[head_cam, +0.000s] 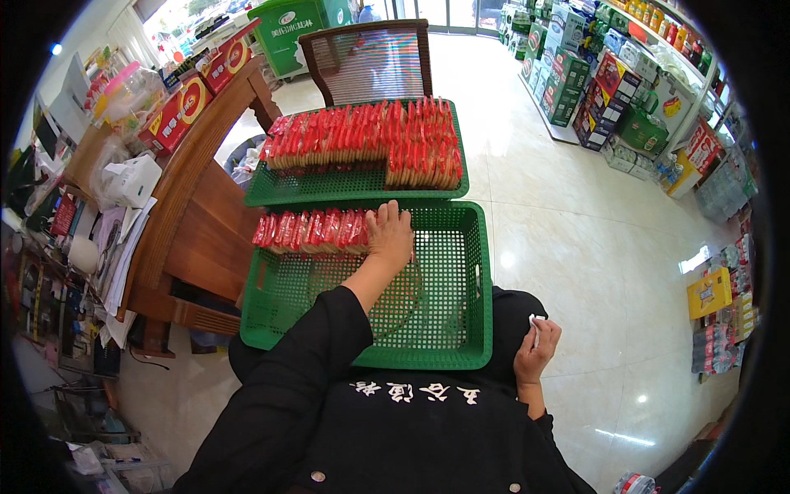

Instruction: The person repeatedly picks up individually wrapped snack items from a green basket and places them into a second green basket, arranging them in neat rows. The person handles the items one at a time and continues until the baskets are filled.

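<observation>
My left hand (pixel 390 238) is curled over the right end of a row of red-and-clear wrapped packets (pixel 311 228), which look like flat biscuits, along the far side of the near green plastic basket (pixel 482 290). A sliver of red wrapping shows beside the palm; the fingertips' undersides are hidden. My right hand (pixel 538 351) is by my right knee, outside the basket, closed on a small white object (pixel 536 321), possibly folded paper. Beyond stands a second green basket (pixel 308 192) with more packets (pixel 345 133) in rows, the nearer row filling only its right part.
A brown chair (pixel 370 62) with a mesh back stands behind the far basket. At left is a wooden desk (pixel 185 216) with papers (pixel 126 247), a plastic jar (pixel 133 92) and red boxes (pixel 179 117). Stacked drink cartons (pixel 565 86) and shelves line the right side of the tiled floor (pixel 592 247).
</observation>
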`<state>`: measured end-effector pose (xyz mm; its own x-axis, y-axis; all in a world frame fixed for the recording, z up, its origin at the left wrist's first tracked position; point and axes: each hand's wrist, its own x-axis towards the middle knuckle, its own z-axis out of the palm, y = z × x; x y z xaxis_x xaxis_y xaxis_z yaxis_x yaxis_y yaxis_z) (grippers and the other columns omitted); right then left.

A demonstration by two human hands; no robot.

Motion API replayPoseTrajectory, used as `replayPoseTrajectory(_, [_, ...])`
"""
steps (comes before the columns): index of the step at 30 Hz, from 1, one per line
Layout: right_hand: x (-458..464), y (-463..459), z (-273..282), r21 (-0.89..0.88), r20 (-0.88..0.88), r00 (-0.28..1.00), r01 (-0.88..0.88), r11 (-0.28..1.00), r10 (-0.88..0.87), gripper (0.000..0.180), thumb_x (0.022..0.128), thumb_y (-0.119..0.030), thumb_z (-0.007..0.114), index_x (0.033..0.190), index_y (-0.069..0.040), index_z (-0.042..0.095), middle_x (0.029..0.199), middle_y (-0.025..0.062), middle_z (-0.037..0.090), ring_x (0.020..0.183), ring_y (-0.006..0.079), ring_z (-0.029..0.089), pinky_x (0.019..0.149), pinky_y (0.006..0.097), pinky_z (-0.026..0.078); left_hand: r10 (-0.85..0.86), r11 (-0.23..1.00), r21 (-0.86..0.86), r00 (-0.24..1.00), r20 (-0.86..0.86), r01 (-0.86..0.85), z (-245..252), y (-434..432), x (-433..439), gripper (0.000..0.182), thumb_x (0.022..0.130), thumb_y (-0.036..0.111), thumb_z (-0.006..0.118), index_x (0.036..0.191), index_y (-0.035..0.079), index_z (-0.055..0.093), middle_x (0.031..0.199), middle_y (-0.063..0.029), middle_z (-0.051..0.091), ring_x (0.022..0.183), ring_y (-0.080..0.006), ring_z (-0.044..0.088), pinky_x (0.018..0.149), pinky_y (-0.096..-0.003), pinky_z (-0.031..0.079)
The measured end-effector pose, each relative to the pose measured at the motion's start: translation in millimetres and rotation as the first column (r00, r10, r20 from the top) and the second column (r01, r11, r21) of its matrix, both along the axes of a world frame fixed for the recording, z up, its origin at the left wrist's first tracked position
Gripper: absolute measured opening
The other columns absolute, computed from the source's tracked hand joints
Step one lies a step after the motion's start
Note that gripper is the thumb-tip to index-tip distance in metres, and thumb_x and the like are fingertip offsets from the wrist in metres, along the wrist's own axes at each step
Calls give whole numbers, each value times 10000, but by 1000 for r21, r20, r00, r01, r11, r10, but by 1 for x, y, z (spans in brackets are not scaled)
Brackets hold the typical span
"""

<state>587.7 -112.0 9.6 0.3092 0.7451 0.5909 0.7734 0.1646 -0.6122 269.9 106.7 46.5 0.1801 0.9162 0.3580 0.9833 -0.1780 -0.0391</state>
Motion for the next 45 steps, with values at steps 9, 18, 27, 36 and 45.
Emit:
replayPoseTrajectory(9, [1, 2, -4, -4, -21, 1000, 5, 1000, -5, 180, 938, 57, 608, 1097, 2, 671, 1075, 183, 578, 997, 348, 600, 879, 405, 505, -33, 981, 191, 929, 368, -41, 41, 50, -18, 483, 881, 322, 764, 1253, 97, 552, 1254, -126, 506, 1225, -337, 488, 1016, -518, 383])
replayPoseTrajectory(18, [-3, 3, 1, -15, -28, 999, 15, 1000, -15, 185, 935, 63, 607, 1093, 2, 678, 1071, 182, 575, 980, 342, 604, 873, 398, 510, 149, 989, -62, 885, 441, -136, 42, 133, -40, 447, 960, 322, 657, 1310, 69, 540, 1298, -197, 590, 1238, -393, 559, 1038, -541, 431])
replayPoseTrajectory(27, [-5, 3, 3, -41, -51, 998, 26, 999, -28, 185, 941, 61, 604, 1099, 1, 681, 1078, 184, 572, 972, 336, 608, 875, 392, 513, 33, 978, -177, 764, 644, 106, 33, 144, -56, 602, 989, 411, 658, 1395, -17, 539, 1240, -246, 659, 1136, -391, 646, 981, -467, 519])
replayPoseTrajectory(36, [-4, 4, 6, -57, -23, 999, 24, 998, -25, 195, 939, 65, 601, 1107, 0, 677, 1086, 182, 578, 994, 335, 602, 890, 395, 505, 66, 945, -280, 735, 675, 172, 20, 154, -76, 689, 974, 461, 673, 1445, -16, 515, 1309, -238, 636, 1182, -358, 639, 1008, -453, 511])
replayPoseTrajectory(45, [-6, 4, 7, -69, -50, 999, 15, 998, -19, 198, 939, 70, 599, 1107, 1, 675, 1088, 184, 581, 999, 338, 600, 898, 394, 503, 57, 968, -230, 813, 579, 96, 30, 156, -92, 521, 947, 282, 695, 1374, 14, 563, 1097, -264, 720, 1055, -422, 702, 917, -494, 552])
